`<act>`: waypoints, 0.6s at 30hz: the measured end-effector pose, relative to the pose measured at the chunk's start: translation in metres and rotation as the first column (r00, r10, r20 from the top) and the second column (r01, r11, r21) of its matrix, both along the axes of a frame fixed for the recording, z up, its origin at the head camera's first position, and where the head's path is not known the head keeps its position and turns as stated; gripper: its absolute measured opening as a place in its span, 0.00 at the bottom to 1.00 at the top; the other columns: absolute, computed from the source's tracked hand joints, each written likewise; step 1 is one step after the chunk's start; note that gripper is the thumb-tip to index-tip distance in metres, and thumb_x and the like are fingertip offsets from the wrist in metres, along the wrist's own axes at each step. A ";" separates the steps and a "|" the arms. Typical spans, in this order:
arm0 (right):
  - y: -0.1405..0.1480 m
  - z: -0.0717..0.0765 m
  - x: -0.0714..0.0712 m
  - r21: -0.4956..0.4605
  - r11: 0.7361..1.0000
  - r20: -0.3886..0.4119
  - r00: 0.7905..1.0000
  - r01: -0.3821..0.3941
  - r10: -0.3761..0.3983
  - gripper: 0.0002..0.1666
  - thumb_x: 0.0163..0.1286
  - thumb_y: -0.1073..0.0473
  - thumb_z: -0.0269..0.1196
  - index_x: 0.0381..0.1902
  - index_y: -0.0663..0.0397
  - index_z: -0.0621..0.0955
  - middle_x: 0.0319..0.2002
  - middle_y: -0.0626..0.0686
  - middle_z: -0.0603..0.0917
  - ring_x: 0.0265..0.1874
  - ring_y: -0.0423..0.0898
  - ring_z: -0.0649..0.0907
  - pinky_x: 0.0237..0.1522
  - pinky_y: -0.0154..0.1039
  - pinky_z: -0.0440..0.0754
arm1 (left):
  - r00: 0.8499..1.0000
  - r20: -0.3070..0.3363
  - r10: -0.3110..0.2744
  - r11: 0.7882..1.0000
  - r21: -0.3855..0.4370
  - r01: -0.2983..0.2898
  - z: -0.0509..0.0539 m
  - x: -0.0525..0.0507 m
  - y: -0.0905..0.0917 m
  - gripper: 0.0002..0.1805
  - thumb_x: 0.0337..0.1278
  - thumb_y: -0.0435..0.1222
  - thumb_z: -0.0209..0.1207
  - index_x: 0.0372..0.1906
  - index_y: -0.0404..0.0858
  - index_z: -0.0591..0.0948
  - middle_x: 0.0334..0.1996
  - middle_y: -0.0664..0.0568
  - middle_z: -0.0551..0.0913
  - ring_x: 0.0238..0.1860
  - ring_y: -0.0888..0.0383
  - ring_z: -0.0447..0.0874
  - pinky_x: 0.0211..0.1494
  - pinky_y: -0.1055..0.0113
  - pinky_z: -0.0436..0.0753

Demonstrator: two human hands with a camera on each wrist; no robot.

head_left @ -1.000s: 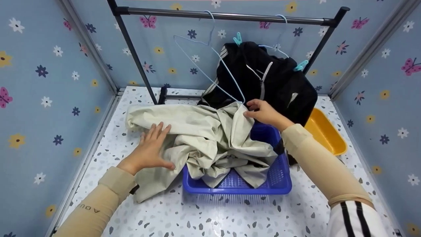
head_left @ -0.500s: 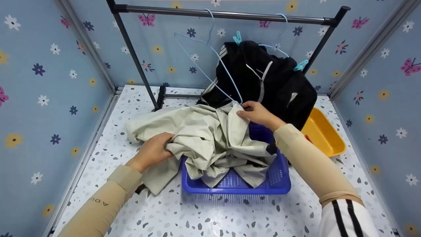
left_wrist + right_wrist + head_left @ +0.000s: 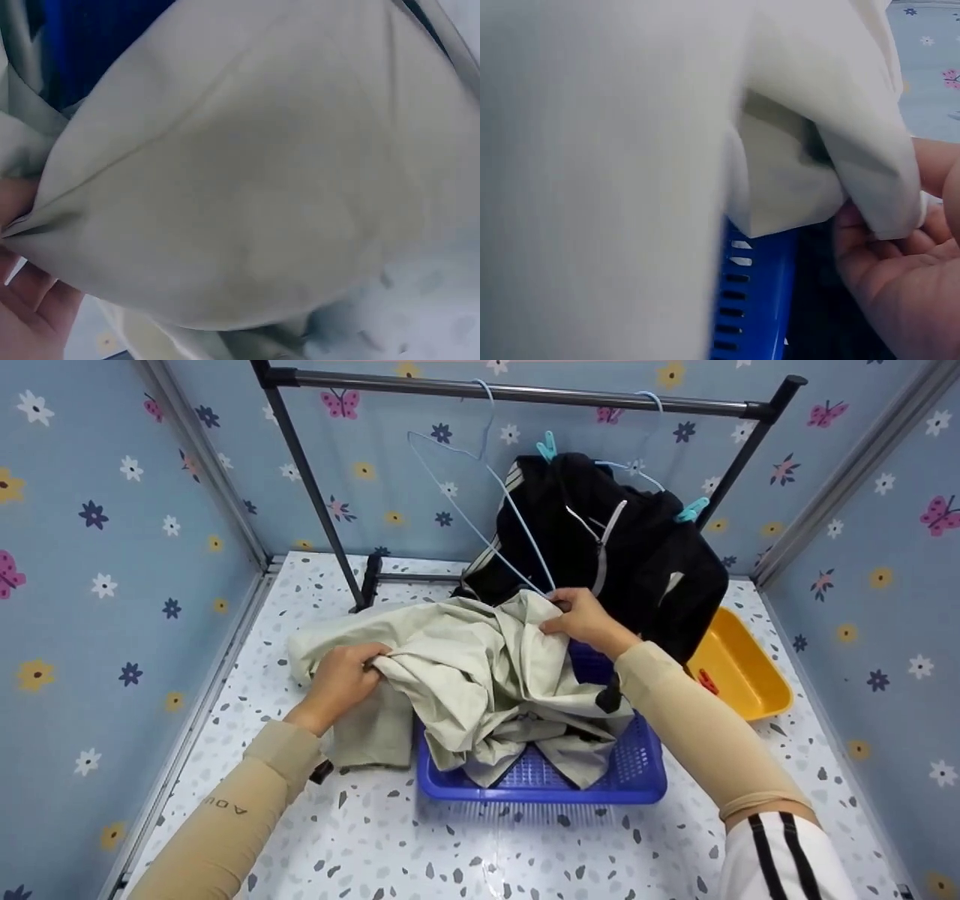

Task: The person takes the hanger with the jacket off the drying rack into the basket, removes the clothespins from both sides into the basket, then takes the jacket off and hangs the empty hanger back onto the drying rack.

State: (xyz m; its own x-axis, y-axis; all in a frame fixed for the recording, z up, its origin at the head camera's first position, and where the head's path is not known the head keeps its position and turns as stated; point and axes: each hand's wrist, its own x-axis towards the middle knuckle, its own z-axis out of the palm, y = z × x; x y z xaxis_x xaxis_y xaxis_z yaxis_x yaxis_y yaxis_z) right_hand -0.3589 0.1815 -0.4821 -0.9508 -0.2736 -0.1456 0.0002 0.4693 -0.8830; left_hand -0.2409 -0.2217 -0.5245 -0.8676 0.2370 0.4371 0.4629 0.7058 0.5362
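Observation:
A crumpled pale beige garment [image 3: 450,660] lies partly in a blue plastic basket [image 3: 540,793] and spills over its left side onto the floor. My left hand [image 3: 341,682] pinches a fold at the garment's left part; in the left wrist view the cloth [image 3: 247,172] is drawn taut from the fingers. At the upper right of the garment, my right hand [image 3: 589,619] pinches its edge beside the lower corner of a light blue wire hanger [image 3: 517,510]. That corner is hidden in the cloth. The right wrist view shows the fabric edge [image 3: 885,202] between thumb and fingers.
A black clothes rail [image 3: 525,394] stands at the back. On it hangs a black jacket [image 3: 600,540], held to another hanger by turquoise clips [image 3: 691,510]. A yellow tray [image 3: 750,667] with a red clip [image 3: 707,681] sits at the right. Patterned walls enclose the sides.
My left hand, spread over the garment a second ago, has taken a fold and lifted it slightly. The garment's lower left part has drawn up. My right hand stays at the hanger corner.

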 end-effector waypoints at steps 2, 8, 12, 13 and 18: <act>0.002 0.002 0.001 -0.056 0.998 -0.044 0.999 0.019 -0.021 0.28 0.64 0.76 0.72 0.62 0.71 0.83 0.47 0.59 0.90 0.38 0.41 0.86 0.37 0.30 0.87 | 0.998 -0.070 0.008 1.000 0.017 -0.007 0.008 -0.002 -0.001 0.17 0.52 0.18 0.63 0.45 0.32 0.92 0.44 0.39 0.94 0.47 0.36 0.93 0.56 0.43 0.89; 0.015 0.012 0.006 -0.229 0.973 -0.177 0.982 0.018 -0.060 0.22 0.62 0.77 0.72 0.55 0.75 0.85 0.36 0.43 0.91 0.34 0.36 0.87 0.37 0.29 0.86 | 0.970 -0.240 0.050 0.995 0.099 -0.026 0.035 -0.009 -0.004 0.19 0.51 0.15 0.60 0.44 0.30 0.92 0.43 0.38 0.94 0.46 0.36 0.94 0.55 0.43 0.90; 0.027 0.019 0.015 -0.285 0.957 -0.224 0.974 -0.052 -0.014 0.19 0.60 0.78 0.73 0.51 0.78 0.87 0.34 0.41 0.91 0.32 0.37 0.87 0.35 0.30 0.87 | 0.959 -0.274 0.074 0.988 0.154 -0.032 0.055 -0.008 0.000 0.19 0.55 0.14 0.59 0.46 0.31 0.92 0.43 0.39 0.94 0.47 0.38 0.94 0.56 0.47 0.89; 0.031 0.022 0.018 -0.282 0.956 -0.237 0.971 -0.081 0.012 0.18 0.60 0.78 0.73 0.50 0.78 0.87 0.33 0.40 0.92 0.31 0.36 0.88 0.35 0.30 0.87 | 0.960 -0.270 0.071 0.987 0.161 -0.027 0.060 -0.007 0.002 0.19 0.56 0.14 0.59 0.46 0.31 0.92 0.43 0.39 0.94 0.47 0.39 0.94 0.56 0.49 0.89; 0.047 0.032 0.040 -0.153 0.938 -0.300 0.919 -0.311 0.256 0.13 0.60 0.81 0.72 0.44 0.79 0.88 0.34 0.41 0.93 0.31 0.34 0.88 0.34 0.28 0.86 | 0.991 -0.135 0.006 0.973 0.228 0.025 0.090 -0.001 0.019 0.18 0.59 0.16 0.58 0.45 0.33 0.93 0.46 0.41 0.94 0.48 0.48 0.92 0.51 0.72 0.84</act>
State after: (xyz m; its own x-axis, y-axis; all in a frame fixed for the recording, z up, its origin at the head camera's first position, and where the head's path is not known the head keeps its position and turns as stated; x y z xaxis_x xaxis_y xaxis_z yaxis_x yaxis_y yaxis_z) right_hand -0.3194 0.2284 -0.4501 -0.8241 -0.5336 0.1898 -0.3597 0.2342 -0.9032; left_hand -0.2422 -0.2024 -0.4341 -0.7955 0.1251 0.5929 0.5475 0.5674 0.6150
